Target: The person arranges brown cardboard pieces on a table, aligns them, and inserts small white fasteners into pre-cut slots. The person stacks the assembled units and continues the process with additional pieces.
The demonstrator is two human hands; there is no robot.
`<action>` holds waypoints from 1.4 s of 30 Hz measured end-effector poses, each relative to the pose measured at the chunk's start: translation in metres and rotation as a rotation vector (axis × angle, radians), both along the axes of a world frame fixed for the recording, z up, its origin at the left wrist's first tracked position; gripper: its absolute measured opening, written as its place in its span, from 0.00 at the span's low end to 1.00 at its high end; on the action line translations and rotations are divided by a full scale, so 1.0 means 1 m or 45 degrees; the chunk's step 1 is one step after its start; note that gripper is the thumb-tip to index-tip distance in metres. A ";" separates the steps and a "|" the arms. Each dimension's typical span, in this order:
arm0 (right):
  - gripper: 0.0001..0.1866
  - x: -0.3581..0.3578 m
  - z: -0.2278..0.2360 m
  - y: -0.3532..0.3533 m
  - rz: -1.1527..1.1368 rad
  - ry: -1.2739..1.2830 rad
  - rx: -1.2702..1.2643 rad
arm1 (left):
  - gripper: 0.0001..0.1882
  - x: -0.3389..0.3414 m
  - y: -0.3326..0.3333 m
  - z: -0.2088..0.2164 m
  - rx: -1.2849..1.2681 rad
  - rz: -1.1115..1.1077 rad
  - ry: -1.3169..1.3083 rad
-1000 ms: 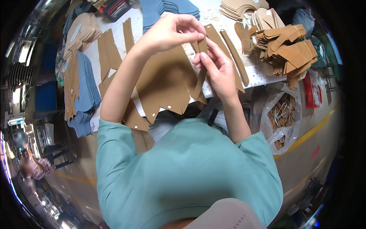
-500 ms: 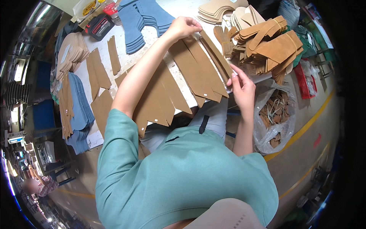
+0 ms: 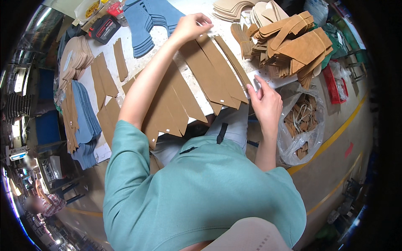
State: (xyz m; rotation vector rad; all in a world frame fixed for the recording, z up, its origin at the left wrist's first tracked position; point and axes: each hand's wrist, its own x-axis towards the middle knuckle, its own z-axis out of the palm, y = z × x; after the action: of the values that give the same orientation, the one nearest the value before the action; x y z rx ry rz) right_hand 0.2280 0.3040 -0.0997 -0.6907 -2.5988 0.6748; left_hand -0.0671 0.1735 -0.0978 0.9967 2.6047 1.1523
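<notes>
A narrow brown leather strip [image 3: 233,59] lies slanting on the table, at the right end of a row of brown leather pieces. My left hand [image 3: 191,28] hovers beyond the far end of the wide pieces [image 3: 213,71], its fingers loosely bent and apart with nothing visible in them. Close to the strip's near end is my right hand [image 3: 266,102], thumb and fingers spread and empty; whether the thumb touches the strip I cannot tell. More brown pieces [image 3: 169,108] lie partly under my left forearm, their pointed ends toward me and small white marks on some.
Bundled tan leather pieces [image 3: 289,46] are heaped at the right. Blue cut pieces [image 3: 144,25] stand stacked at the back, beside a black and red case [image 3: 104,29]. A plastic bag of scraps [image 3: 303,125] and a red basket [image 3: 335,83] are beyond the table's right edge.
My left hand has let go of the strip's far end and shifted left. My right hand has come off its near end, fingers spreading. The strip now lies on the table.
</notes>
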 end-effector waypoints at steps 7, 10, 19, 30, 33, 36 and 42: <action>0.15 -0.010 -0.013 -0.004 0.107 0.131 0.204 | 0.16 -0.009 -0.077 0.028 0.105 0.109 0.160; 0.14 -0.011 -0.015 -0.006 0.100 0.160 0.197 | 0.15 -0.008 -0.115 0.028 0.116 0.192 0.107; 0.10 -0.020 0.006 -0.047 0.458 0.221 0.057 | 0.15 0.007 -0.167 0.008 -0.283 0.169 0.048; 0.12 -0.020 -0.008 -0.096 0.787 -0.034 0.037 | 0.14 0.013 -0.152 -0.008 -0.433 0.020 -0.066; 0.10 -0.020 -0.008 -0.097 0.820 0.035 0.019 | 0.13 0.016 -0.154 -0.009 -0.317 0.012 -0.112; 0.09 -0.018 -0.005 -0.098 0.749 0.144 -0.188 | 0.11 0.017 -0.159 -0.005 -0.131 0.078 -0.224; 0.05 -0.021 -0.010 -0.103 0.727 0.066 -1.016 | 0.09 0.008 -0.187 0.006 -0.115 0.059 -0.288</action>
State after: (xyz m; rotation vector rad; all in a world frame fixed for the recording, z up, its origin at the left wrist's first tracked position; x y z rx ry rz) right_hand 0.2067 0.2006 -0.1093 -0.0853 -2.4219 1.9187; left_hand -0.0594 -0.0132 -0.0921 0.7448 2.4866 1.0771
